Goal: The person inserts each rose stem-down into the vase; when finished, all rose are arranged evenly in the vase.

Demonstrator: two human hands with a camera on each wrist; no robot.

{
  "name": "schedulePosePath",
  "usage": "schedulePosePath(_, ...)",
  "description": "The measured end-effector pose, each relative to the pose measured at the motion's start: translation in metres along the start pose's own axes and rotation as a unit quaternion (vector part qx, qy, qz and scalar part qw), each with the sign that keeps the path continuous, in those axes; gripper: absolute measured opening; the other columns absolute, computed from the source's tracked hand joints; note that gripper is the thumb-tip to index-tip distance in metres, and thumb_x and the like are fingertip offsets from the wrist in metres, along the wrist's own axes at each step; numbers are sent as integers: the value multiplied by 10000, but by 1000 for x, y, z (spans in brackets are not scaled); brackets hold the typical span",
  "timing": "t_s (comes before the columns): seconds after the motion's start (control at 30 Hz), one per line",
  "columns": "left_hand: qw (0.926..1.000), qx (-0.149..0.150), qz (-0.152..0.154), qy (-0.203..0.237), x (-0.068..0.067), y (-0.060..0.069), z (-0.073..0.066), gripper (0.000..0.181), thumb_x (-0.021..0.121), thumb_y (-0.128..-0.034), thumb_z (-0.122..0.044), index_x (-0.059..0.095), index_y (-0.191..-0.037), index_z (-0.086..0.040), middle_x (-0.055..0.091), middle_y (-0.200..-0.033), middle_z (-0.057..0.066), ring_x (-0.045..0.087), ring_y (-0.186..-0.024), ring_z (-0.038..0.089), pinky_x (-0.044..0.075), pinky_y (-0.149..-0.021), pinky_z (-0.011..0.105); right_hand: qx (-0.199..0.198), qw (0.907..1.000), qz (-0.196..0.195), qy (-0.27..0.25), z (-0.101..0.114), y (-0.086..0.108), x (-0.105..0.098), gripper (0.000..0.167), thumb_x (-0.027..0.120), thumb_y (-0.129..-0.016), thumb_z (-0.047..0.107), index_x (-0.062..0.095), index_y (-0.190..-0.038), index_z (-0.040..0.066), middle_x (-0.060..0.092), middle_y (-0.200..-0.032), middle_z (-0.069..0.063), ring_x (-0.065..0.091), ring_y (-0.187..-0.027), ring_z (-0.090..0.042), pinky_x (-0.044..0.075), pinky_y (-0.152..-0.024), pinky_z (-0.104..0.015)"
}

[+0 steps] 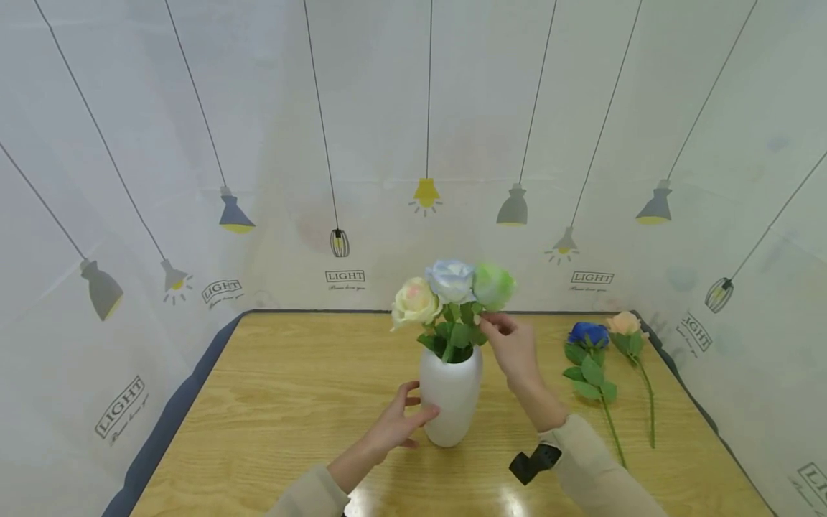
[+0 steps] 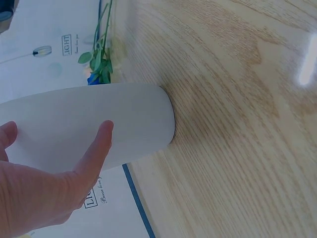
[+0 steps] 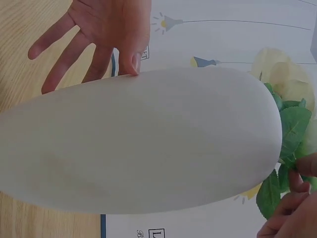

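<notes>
A white vase (image 1: 451, 395) stands upright on the table, holding a cream rose (image 1: 416, 301), a pale blue rose (image 1: 451, 281) and a green rose (image 1: 494, 286). My left hand (image 1: 397, 424) touches the vase's left side with spread, fairly straight fingers; its thumb lies across the front in the left wrist view. At the vase's mouth, my right hand (image 1: 513, 348) pinches the green rose by its stem, just under the bloom. The right wrist view shows those fingertips (image 3: 297, 166) among green leaves (image 3: 295, 130). The stems' lower ends are hidden inside the vase.
On the right of the wooden table (image 1: 278, 388) lie a dark blue rose (image 1: 588, 334) and a peach rose (image 1: 624, 324), stems toward me. A white backdrop (image 1: 381, 108) printed with lamps encloses the table's back and sides. A black band (image 1: 535, 463) hangs at the right wrist.
</notes>
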State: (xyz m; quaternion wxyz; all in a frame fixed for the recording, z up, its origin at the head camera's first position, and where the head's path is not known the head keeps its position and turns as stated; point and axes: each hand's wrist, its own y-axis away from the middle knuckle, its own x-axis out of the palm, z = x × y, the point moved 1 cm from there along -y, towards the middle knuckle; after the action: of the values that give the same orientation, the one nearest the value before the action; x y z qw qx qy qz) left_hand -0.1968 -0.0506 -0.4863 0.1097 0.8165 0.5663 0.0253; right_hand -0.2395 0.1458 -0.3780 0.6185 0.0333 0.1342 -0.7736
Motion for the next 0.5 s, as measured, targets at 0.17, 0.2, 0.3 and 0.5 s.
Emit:
schedulePosePath(0.17, 10000, -13, -28, 9, 0, 2, -2, 735, 611, -822, -362, 208, -1348, -44, 322, -1262, 258, 483, -994, 373, 469, -655, 508, 12, 9999, 58, -87, -2, 2, 0, 267, 612, -837, 230, 641, -961, -5, 546, -781, -80, 446, -705, -168, 373, -563, -252)
schedulePosePath(0.2, 10000, -16, -31, 10, 0, 3, -3, 739, 612, -820, -368, 208, -1349, -48, 321, -1262, 256, 484, -994, 371, 469, -654, 507, 37, 9999, 76, -89, -2, 3, 0, 291, 620, -832, 261, 642, -969, 5, 551, -796, -81, 453, -716, -170, 379, -577, -260)
schedulePosePath(0.3, 10000, -9, -37, 24, 0, 3, -4, 744, 615, -817, -375, 208, -1350, -53, 320, -1265, 253, 484, -996, 370, 470, -652, 507, 132, 9997, 142, -137, -4, 4, -4, 363, 633, -815, 328, 637, -1001, 16, 571, -870, -94, 482, -784, -181, 399, -653, -290)
schedulePosePath(0.5, 10000, 18, -65, 3, 0, 2, -3, 740, 621, -811, -373, 220, -1346, -55, 328, -1261, 249, 490, -991, 364, 476, -640, 494, 477, 9986, 162, -188, -15, 2, -24, 487, 621, -801, 412, 590, -1108, 35, 553, -1086, -109, 482, -970, -203, 408, -790, -334)
